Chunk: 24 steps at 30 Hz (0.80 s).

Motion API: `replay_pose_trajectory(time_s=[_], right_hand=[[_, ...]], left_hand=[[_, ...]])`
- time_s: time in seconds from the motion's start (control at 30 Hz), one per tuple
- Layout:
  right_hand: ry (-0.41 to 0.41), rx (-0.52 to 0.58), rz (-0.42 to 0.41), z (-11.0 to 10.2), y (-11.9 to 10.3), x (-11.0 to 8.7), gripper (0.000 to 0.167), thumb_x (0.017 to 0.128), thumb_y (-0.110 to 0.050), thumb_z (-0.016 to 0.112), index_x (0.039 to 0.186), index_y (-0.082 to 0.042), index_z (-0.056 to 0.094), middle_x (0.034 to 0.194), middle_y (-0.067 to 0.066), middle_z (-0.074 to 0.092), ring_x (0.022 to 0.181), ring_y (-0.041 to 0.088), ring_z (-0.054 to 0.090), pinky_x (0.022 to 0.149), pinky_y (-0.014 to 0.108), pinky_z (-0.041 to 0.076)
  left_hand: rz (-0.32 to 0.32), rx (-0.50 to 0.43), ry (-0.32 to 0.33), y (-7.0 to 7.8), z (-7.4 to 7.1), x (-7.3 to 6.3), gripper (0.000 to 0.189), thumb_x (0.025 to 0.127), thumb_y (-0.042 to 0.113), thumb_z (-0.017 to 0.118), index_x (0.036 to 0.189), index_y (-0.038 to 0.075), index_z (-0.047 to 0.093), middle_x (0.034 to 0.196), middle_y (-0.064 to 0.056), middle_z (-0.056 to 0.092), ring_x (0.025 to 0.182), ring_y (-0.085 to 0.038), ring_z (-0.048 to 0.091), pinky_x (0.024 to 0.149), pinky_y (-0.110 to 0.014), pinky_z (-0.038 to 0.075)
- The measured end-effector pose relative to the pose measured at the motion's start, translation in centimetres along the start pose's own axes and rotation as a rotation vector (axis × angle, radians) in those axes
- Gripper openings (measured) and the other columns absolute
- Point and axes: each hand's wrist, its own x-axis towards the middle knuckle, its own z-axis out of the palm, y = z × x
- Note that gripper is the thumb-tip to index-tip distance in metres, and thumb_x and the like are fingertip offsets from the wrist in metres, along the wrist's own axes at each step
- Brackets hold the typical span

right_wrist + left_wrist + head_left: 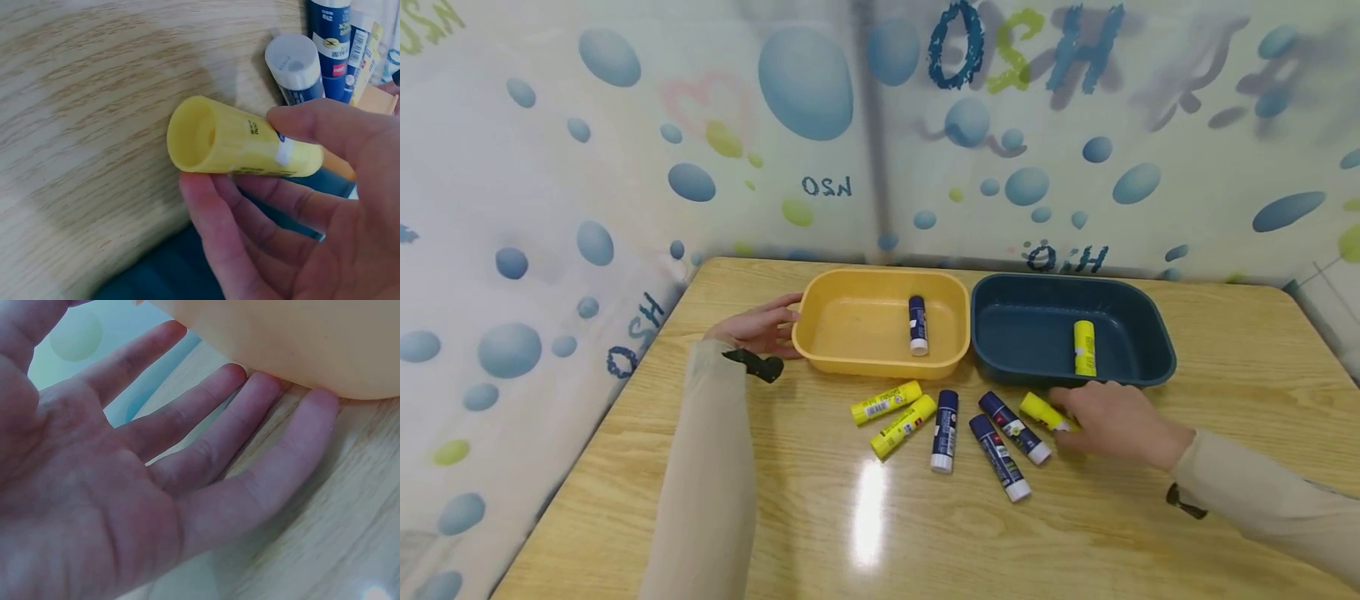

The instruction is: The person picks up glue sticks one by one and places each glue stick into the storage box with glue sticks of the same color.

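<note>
A yellow glue stick (pixel 244 145) is pinched by the right grip (pixel 1112 421) near the blue tub (pixel 1015 337); the orange tub (pixel 857 333) is touched by the relaxed left grip (pixel 760 327). Navy sticks (pixel 1015 427) should not be nudged.

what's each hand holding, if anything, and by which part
The right hand pinches a yellow glue stick by its sides, between thumb and fingers. The left hand holds nothing; its fingertips touch the yellow tray from outside.
</note>
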Motion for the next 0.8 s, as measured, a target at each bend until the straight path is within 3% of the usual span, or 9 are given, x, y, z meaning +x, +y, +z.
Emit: replay_pose_trajectory(time_s=[0.13,0.33,0.63,0.8], right_hand=[[0.03,0.042,-0.02,-0.3,0.2,-0.4,0.022,0.083,-0.026,0.075,0.093,-0.016,0.06,0.063,-0.006,0.043,0.05,0.011,0.04,0.045,0.025,0.029],[0.038,0.091,-0.009,-1.2,0.3,-0.6,0.027,0.082,-0.026,0.076,0.1,-0.012,0.061,0.066,-0.007,0.046,0.053,0.01,0.042,0.045,0.025,0.034],[0.092,0.073,-0.033,-3.3,0.5,-0.8,0.025,0.084,-0.024,0.075,0.099,-0.011,0.059,0.065,-0.008,0.046,0.05,0.009,0.041,0.042,0.025,0.03],[0.122,0.061,-0.013,-4.8,1.0,-0.8,0.029,0.084,-0.024,0.075,0.103,-0.008,0.061,0.07,-0.007,0.053,0.051,0.01,0.043,0.043,0.027,0.035]], left_hand=[[0.0,0.006,0.002,0.0,-0.1,0.0,0.055,0.102,0.01,0.044,0.151,0.025,0.025,0.148,-0.011,0.03,0.116,-0.027,0.05,0.095,-0.051,0.045],[-0.008,0.006,-0.002,0.0,-0.1,-0.1,0.057,0.101,0.01,0.045,0.152,0.025,0.024,0.149,-0.011,0.028,0.118,-0.028,0.048,0.097,-0.051,0.043],[-0.006,0.035,-0.015,0.0,0.1,-0.4,0.058,0.102,0.013,0.046,0.153,0.026,0.022,0.15,-0.01,0.026,0.119,-0.028,0.047,0.098,-0.05,0.043],[-0.003,0.029,-0.013,0.0,0.2,-0.3,0.058,0.102,0.012,0.046,0.153,0.026,0.022,0.15,-0.01,0.027,0.119,-0.028,0.047,0.098,-0.05,0.043]])
